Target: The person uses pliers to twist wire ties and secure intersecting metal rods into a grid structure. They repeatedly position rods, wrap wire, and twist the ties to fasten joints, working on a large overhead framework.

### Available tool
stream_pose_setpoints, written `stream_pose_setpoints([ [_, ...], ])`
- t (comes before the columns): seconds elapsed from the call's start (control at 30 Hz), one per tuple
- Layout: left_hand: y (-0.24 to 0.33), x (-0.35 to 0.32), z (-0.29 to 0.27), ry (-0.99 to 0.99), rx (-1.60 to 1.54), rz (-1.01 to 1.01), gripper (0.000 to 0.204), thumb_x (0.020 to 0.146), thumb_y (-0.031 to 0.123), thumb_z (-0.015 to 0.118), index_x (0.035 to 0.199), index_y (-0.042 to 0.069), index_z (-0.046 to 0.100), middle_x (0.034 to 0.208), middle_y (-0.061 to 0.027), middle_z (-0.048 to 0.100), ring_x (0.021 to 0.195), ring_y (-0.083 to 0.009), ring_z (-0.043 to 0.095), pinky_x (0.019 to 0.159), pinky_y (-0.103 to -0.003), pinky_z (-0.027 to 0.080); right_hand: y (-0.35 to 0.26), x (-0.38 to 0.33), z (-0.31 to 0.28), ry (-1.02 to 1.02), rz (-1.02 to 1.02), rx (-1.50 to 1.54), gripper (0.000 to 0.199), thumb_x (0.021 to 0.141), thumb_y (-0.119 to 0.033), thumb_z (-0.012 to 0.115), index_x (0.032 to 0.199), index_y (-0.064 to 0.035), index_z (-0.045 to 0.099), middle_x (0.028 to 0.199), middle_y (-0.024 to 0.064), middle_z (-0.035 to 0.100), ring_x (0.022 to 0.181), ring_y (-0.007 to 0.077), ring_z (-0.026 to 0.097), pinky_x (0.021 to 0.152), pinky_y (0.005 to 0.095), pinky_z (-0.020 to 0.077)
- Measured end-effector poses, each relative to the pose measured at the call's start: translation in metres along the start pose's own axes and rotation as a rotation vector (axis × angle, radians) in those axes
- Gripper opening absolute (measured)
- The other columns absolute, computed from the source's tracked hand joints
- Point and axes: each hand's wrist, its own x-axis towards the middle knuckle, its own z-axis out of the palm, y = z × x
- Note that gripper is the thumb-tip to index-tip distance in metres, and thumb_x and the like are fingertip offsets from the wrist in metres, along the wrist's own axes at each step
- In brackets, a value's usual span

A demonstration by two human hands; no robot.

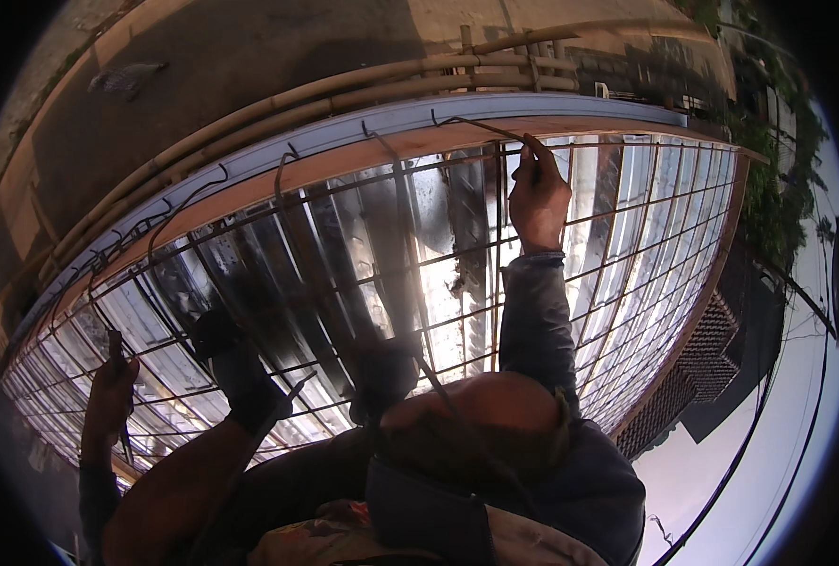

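At the far left, the left hand (108,396) is closed around a thin dark tool (119,396), low against the rebar grid (344,236). The grid of crossing steel rods lies over shiny corrugated metal sheets (646,208). In the middle, two dark shoes (240,363) stand on the rods, and a bent knee (495,401) covers part of the mesh. To the right, the right hand (537,193) grips a rod at the grid's upper edge, under a wooden board (344,160). Bamboo poles (363,85) run beyond.
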Motion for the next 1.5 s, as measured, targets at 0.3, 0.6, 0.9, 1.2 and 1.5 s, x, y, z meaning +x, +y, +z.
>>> stream_pose_setpoints([
  [0.3,-0.014,0.020,0.009,0.138,0.172,0.336,0.076,0.109,0.022,0.063,0.171,0.000,0.025,0.075,-0.0025,0.047,0.073,-0.0173,0.049,0.069,-0.040,0.046,0.038,-0.024,0.018,0.125,-0.024,0.227,0.047,0.116,-0.034,0.052,0.144,0.0023,0.064,0.109,0.0196,0.076,0.095,0.0246,0.073,0.086,0.0364,0.0568],
  [0.6,0.205,0.018,0.143,0.002,0.629,0.743,0.040,0.102,0.032,0.073,0.119,0.001,0.054,0.095,-0.0241,0.070,0.093,-0.0466,0.071,0.082,-0.056,0.055,0.076,-0.026,0.013,0.197,0.104,0.478,0.045,0.115,-0.031,0.055,0.142,0.0025,0.065,0.109,0.0165,0.072,0.099,0.0219,0.067,0.089,0.0360,0.0517],
  [0.9,0.195,0.063,0.252,0.354,0.800,1.058,0.043,0.093,0.028,0.081,0.121,0.004,0.058,0.123,-0.0177,0.061,0.116,-0.0378,0.062,0.091,-0.050,0.056,0.067,-0.031,0.023,0.115,0.077,0.628,0.043,0.115,-0.023,0.052,0.147,0.0039,0.061,0.135,0.0242,0.071,0.126,0.0270,0.068,0.108,0.0370,0.0508],
  [1.2,0.189,0.049,0.237,0.400,0.934,1.014,0.066,0.086,0.031,0.084,0.142,0.007,0.058,0.146,-0.0163,0.053,0.126,-0.0352,0.059,0.100,-0.053,0.053,0.048,-0.021,-0.005,0.155,0.083,0.501,0.041,0.114,-0.021,0.054,0.146,0.0017,0.064,0.123,0.0211,0.075,0.112,0.0189,0.070,0.100,0.0338,0.0531],
  [1.5,0.218,0.033,0.207,0.307,0.872,1.091,0.069,0.085,0.031,0.082,0.146,0.009,0.058,0.148,-0.0163,0.055,0.133,-0.0379,0.057,0.109,-0.054,0.048,0.049,-0.029,0.000,0.073,-0.045,0.497,0.042,0.115,-0.027,0.059,0.142,0.0043,0.065,0.119,0.0130,0.075,0.105,0.0149,0.066,0.096,0.0299,0.0521],
])
